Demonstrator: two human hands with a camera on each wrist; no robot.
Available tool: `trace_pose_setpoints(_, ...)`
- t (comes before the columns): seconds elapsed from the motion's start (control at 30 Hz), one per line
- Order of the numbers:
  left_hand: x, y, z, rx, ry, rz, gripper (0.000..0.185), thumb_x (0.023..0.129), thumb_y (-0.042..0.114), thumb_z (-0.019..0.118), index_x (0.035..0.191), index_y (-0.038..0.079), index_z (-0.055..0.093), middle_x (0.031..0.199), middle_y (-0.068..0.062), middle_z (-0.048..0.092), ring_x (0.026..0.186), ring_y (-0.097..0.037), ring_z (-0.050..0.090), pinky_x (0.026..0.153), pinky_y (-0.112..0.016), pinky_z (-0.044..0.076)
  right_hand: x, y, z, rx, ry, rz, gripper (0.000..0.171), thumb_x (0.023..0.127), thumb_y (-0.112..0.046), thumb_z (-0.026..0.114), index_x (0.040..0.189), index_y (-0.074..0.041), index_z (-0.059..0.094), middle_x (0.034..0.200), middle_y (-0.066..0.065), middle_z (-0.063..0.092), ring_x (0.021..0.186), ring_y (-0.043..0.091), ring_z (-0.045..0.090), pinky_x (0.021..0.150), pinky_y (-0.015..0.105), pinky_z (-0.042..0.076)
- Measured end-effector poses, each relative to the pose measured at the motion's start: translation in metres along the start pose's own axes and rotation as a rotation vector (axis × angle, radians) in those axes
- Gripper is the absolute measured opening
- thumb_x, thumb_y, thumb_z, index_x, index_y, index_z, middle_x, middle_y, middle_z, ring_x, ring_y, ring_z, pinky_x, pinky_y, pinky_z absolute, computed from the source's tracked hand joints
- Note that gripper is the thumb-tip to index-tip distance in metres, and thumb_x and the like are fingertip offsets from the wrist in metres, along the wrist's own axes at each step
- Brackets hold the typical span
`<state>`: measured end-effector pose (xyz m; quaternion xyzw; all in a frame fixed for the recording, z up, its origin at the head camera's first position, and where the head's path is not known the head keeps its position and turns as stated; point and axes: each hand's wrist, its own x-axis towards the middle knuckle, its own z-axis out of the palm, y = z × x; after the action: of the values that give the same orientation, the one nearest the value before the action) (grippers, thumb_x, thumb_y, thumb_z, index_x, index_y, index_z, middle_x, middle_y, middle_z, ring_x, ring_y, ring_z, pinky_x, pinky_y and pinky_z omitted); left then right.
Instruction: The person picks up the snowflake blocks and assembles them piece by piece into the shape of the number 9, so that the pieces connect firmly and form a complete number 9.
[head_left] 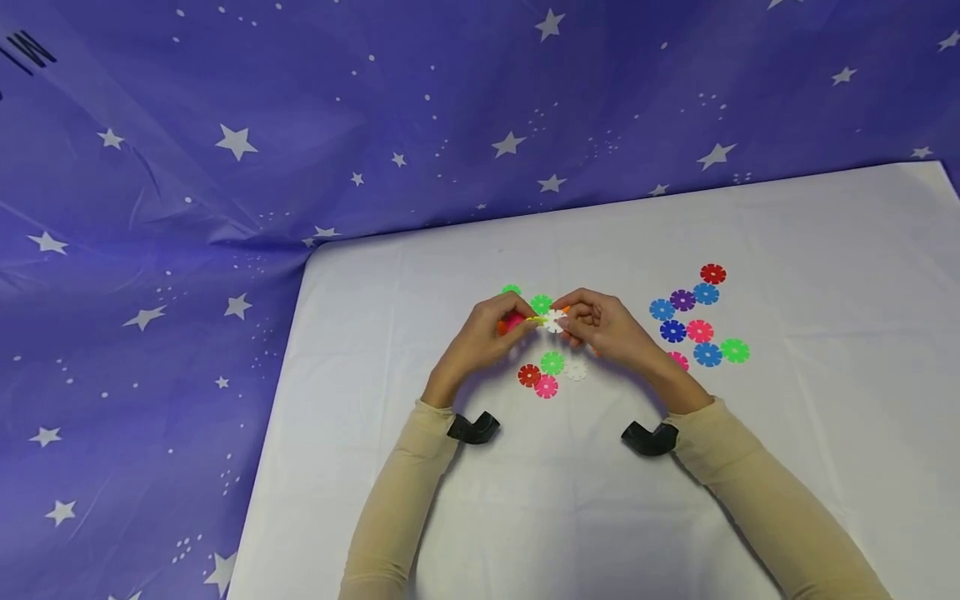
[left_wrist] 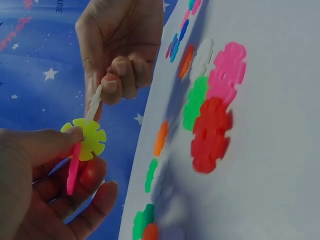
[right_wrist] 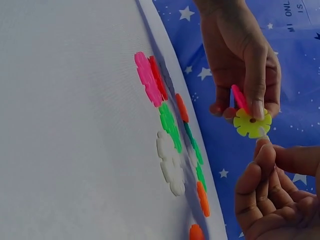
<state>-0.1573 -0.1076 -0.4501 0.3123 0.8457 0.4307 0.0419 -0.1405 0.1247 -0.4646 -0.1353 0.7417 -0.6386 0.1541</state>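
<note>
Both hands are raised above the white table, close together. My left hand (head_left: 480,337) pinches a yellow notched flower-shaped disc (left_wrist: 95,142) between thumb and fingers. A pink disc (left_wrist: 74,172) is joined to it at an angle, by the thumb. From the other side my right hand (head_left: 611,329) pinches a white notched disc (head_left: 555,322) by its edge. The white disc's near edge meets the yellow one's rim; whether their slots are engaged I cannot tell. Fingertips hide part of the white disc in the right wrist view.
On the table (head_left: 540,517) below the hands lie a red disc (head_left: 528,376), a green disc (head_left: 552,363), a pink disc (head_left: 546,387) and another white disc (head_left: 576,369). Several more, including a purple disc (head_left: 682,300), lie to the right. A starry blue cloth (head_left: 420,108) hangs behind.
</note>
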Motion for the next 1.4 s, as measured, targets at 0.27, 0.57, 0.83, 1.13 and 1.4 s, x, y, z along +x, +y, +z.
trace_pose_setpoints(0.27, 0.0, 0.001, -0.002, -0.029, 0.027, 0.012, 0.006, 0.09, 0.01, 0.07, 0.092, 0.005, 0.067, 0.09, -0.005, 0.066, 0.08, -0.012, 0.056, 0.076, -0.029, 0.048, 0.001, 0.0, 0.0, 0.077, 0.05, 0.023, 0.03, 0.096, -0.009, 0.062, 0.123, 0.002, 0.055, 0.082, 0.014, 0.068, 0.067, 0.018, 0.064, 0.066, 0.024, 0.055)
trace_pose_setpoints(0.57, 0.001, 0.001, 0.006, -0.007, 0.069, 0.063, 0.006, 0.089, 0.007, 0.071, 0.088, 0.004, 0.067, 0.086, -0.006, 0.067, 0.079, -0.013, 0.057, 0.077, -0.029, 0.049, 0.001, -0.002, 0.008, 0.098, 0.073, 0.01, 0.029, 0.095, -0.008, 0.064, 0.12, 0.004, 0.057, 0.083, 0.013, 0.07, 0.067, 0.018, 0.067, 0.064, 0.025, 0.055)
trace_pose_setpoints(0.83, 0.003, 0.003, 0.013, -0.004, 0.103, 0.062, 0.008, 0.091, 0.01, 0.069, 0.088, 0.003, 0.065, 0.085, -0.006, 0.065, 0.078, -0.013, 0.055, 0.075, -0.026, 0.047, 0.001, 0.0, 0.012, 0.119, 0.105, -0.008, 0.028, 0.095, -0.006, 0.063, 0.119, 0.007, 0.056, 0.087, 0.022, 0.069, 0.065, 0.015, 0.068, 0.064, 0.026, 0.056)
trace_pose_setpoints(1.13, 0.003, 0.006, 0.01, -0.024, 0.004, -0.049, 0.018, 0.095, 0.008, 0.063, 0.112, 0.003, 0.059, 0.105, -0.009, 0.068, 0.089, -0.015, 0.059, 0.081, -0.024, 0.046, 0.002, -0.001, 0.006, -0.015, 0.031, 0.036, 0.034, 0.099, -0.017, 0.059, 0.129, -0.002, 0.053, 0.086, 0.017, 0.07, 0.066, 0.02, 0.064, 0.058, 0.024, 0.052)
trace_pose_setpoints(1.4, 0.001, 0.004, 0.003, -0.022, -0.029, -0.085, 0.038, 0.093, 0.002, 0.057, 0.131, 0.006, 0.056, 0.107, -0.012, 0.068, 0.089, -0.018, 0.06, 0.081, -0.034, 0.05, -0.001, 0.006, -0.027, -0.44, -0.022, -0.071, 0.036, 0.09, -0.017, 0.072, 0.121, -0.004, 0.06, 0.086, 0.007, 0.06, 0.068, 0.021, 0.051, 0.06, 0.024, 0.043)
